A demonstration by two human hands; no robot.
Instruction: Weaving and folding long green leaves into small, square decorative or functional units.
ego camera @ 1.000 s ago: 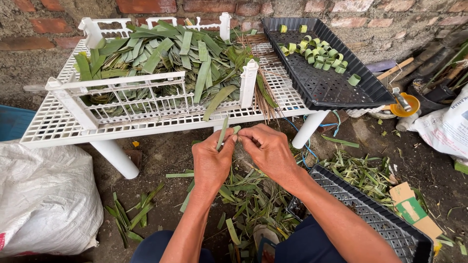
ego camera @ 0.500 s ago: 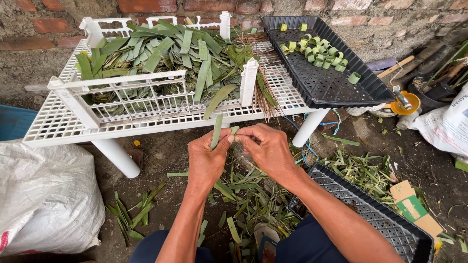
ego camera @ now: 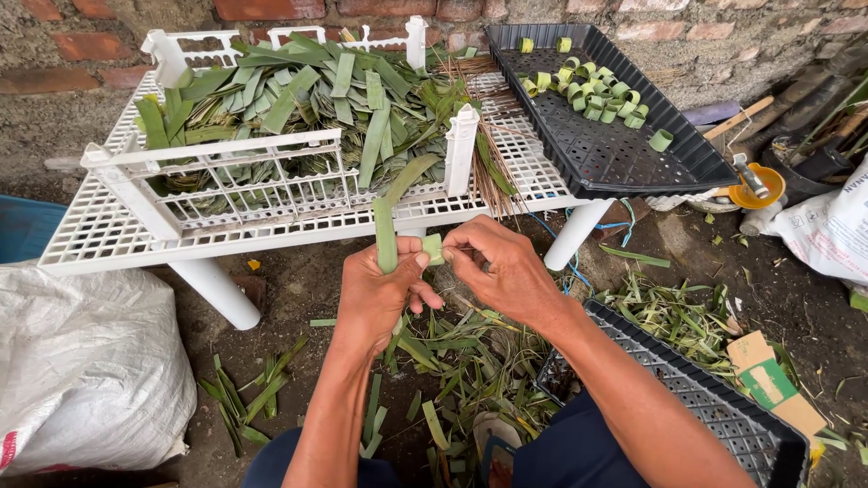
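My left hand (ego camera: 375,294) grips a long green leaf strip (ego camera: 386,230) that stands upright from my fist. Its lower end is folded into a small loop (ego camera: 433,248) between both thumbs. My right hand (ego camera: 500,271) pinches that loop and holds a thin brown stick (ego camera: 461,248) against it. Both hands work just in front of the white plastic rack (ego camera: 298,221), above the dirt floor littered with leaf scraps (ego camera: 452,361).
A pile of cut green leaves (ego camera: 298,99) fills the white rack's fenced part. A black tray (ego camera: 624,154) at the back right holds several finished leaf rings (ego camera: 592,90). Another black tray (ego camera: 714,407) lies at my right knee. A white sack (ego camera: 86,370) sits left. A brick wall (ego camera: 271,11) stands behind.
The leaf strip has been bent and its lower end folded into a loop. My right hand has closed in on the loop beside my left thumb.
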